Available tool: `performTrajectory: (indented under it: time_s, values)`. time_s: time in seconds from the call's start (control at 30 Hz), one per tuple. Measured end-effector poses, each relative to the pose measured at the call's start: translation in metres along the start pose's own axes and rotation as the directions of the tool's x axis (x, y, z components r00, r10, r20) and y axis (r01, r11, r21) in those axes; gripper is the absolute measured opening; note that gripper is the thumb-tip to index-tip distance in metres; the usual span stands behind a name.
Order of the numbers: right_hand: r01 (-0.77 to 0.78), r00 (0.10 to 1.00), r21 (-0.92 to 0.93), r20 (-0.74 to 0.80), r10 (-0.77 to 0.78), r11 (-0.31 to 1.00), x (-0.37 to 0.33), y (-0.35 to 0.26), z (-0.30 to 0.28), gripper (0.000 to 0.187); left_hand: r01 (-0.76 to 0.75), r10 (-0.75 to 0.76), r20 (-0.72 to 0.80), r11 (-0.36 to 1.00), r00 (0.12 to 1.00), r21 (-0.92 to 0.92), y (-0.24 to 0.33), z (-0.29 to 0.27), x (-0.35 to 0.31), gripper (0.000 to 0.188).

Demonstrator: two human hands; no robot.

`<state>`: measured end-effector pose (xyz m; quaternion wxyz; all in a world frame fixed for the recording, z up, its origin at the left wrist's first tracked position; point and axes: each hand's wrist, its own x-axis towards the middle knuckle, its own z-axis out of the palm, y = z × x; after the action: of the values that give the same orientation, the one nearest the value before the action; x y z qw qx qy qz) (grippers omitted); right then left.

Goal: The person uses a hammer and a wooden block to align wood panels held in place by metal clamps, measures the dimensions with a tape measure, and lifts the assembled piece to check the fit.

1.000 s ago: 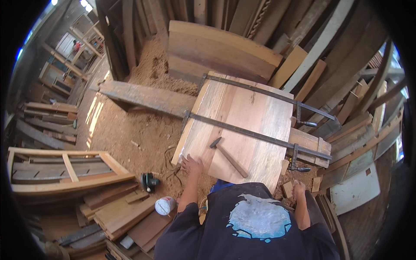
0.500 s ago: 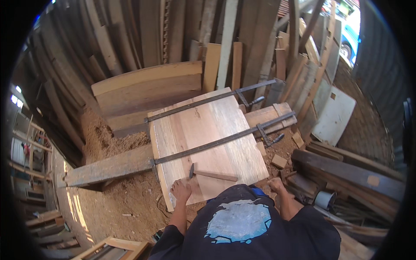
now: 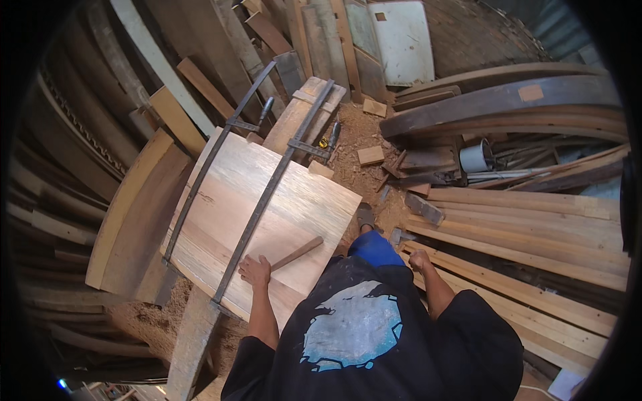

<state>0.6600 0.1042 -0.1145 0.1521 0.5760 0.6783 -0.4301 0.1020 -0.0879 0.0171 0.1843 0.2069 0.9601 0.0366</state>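
Observation:
A broad panel of light wood boards [image 3: 234,177] lies in front of me, held by two dark bar clamps [image 3: 266,186]. My left hand [image 3: 255,271] rests over the panel, fingers apart, beside the nearer clamp's bar. A hammer [image 3: 298,253] lies on the panel; its wooden handle points away to the right, and its head is hidden at my left hand. My right hand [image 3: 420,260] is curled closed at my right side, off the panel. Close to it is a small grey metal piece [image 3: 396,236]; whether the fist holds it cannot be told.
A thick beam [image 3: 190,344] supports the panel's near left end, another wooden support [image 3: 311,110] its far end. Long planks [image 3: 521,234] are stacked at right, near a metal can [image 3: 475,158]. Wood blocks [image 3: 370,156] lie on sawdust. Boards [image 3: 160,60] lean behind.
The view has swung to the right, bringing the plank stack into sight. My left hand has come from the panel's near edge to the hammer's head. My right hand stays closed.

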Motion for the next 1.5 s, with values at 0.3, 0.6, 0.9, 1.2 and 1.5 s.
performTrajectory:
  time_s: [0.3, 0.6, 0.9, 1.2, 1.5]
  values:
    - [-0.115, 0.993, -0.071, -0.016, 0.114, 0.991, -0.004, 0.037, 0.034, 0.025, 0.235, -0.249, 0.089, 0.961, 0.964, 0.148, 0.025, 0.014, 0.006, 0.067]
    - [-0.236, 0.963, 0.284, 0.194, 0.185, 0.929, 0.065, -0.103, -0.140, 0.015, 0.448, -0.435, 0.106, 0.877, 0.894, -0.173, 0.020, -0.015, 0.016, 0.066]
    - [0.520, 0.800, 0.019, 0.341, -0.494, 0.854, 0.243, -0.208, -0.221, 0.020, 0.470, -0.553, -0.247, 0.821, 0.795, -0.325, 0.026, 0.072, -0.143, 0.056]
    - [0.742, 0.662, -0.457, 0.385, -0.644, 0.490, 0.206, -0.389, -0.115, 0.020, 0.484, -0.677, -0.276, 0.701, 0.682, -0.523, 0.038, 0.073, -0.213, 0.052]
    - [0.649, 0.680, -0.208, 0.589, -0.436, 0.732, 0.054, -0.402, 0.009, 0.021, 0.367, -0.564, -0.271, 0.763, 0.780, -0.532, 0.011, 0.073, -0.232, 0.050]
